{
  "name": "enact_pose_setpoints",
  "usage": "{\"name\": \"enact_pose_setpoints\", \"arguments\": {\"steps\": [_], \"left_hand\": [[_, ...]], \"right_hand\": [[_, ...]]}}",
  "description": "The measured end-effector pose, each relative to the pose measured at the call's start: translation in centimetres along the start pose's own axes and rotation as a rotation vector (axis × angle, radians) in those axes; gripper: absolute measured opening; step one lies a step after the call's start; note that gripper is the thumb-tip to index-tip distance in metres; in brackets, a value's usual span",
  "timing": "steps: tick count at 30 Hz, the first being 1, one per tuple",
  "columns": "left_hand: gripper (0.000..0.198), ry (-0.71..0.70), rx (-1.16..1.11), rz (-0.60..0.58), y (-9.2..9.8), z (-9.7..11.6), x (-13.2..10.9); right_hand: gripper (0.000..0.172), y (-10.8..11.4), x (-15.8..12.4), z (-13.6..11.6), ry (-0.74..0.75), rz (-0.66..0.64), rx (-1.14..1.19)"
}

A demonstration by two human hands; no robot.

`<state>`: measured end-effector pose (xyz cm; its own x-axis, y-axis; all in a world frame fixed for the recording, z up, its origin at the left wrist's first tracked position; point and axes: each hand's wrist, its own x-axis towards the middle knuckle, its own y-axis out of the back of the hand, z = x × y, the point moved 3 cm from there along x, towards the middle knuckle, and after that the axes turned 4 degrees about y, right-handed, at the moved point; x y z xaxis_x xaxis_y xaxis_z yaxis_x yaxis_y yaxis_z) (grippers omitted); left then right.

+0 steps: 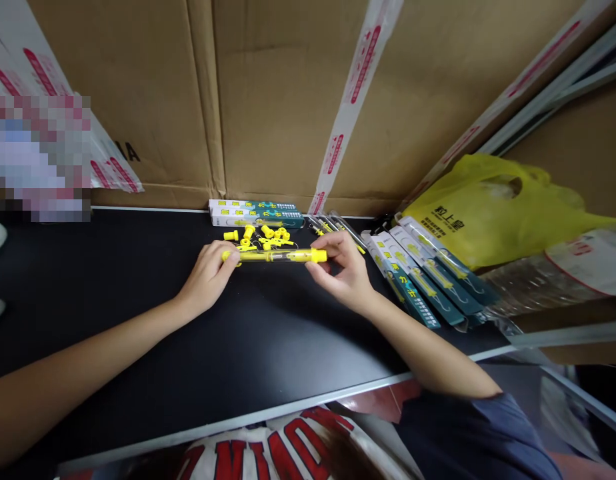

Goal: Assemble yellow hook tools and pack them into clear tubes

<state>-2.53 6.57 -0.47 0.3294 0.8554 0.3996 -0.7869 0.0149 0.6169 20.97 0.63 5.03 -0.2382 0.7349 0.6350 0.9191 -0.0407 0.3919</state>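
I hold a clear plastic tube with yellow end caps (275,256) level above the black table (138,293). My left hand (208,273) pinches its left end. My right hand (341,267) grips its right yellow cap between thumb and fingers. Just behind the tube lies a scatter of small yellow caps and parts (261,235). Beyond them sit two flat packaged boxes (255,213) against the cardboard wall.
Several teal-and-white packaged tubes (423,273) fan out on the right, with loose clear tubes (333,225) beside them. A yellow plastic bag (493,207) and a clear plastic bundle (543,280) lie at far right. Cardboard boxes (278,100) wall the back. The table's front edge (268,413) is near my body.
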Motion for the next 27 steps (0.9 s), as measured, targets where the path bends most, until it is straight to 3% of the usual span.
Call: {"name": "enact_pose_setpoints", "arguments": {"steps": [6, 13, 23, 27], "left_hand": [[0.035, -0.136, 0.181, -0.214, -0.9, 1.4, -0.8], [0.041, -0.296, 0.345, -0.343, -2.0, 2.9, -1.7], [0.044, -0.296, 0.399, -0.364, -2.4, 3.3, -2.2], [0.058, -0.3, 0.271, -0.35, -2.0, 4.2, -2.1]], "right_hand": [[0.024, 1.7, 1.3, -0.2, -0.089, 0.13, 0.201], [0.023, 1.8, 1.5, 0.1, -0.11, 0.101, 0.351], [0.024, 0.1, 1.3, -1.7, -0.14, -0.066, 0.257], [0.023, -0.3, 1.1, -2.2, -0.111, -0.104, 0.233]]}}
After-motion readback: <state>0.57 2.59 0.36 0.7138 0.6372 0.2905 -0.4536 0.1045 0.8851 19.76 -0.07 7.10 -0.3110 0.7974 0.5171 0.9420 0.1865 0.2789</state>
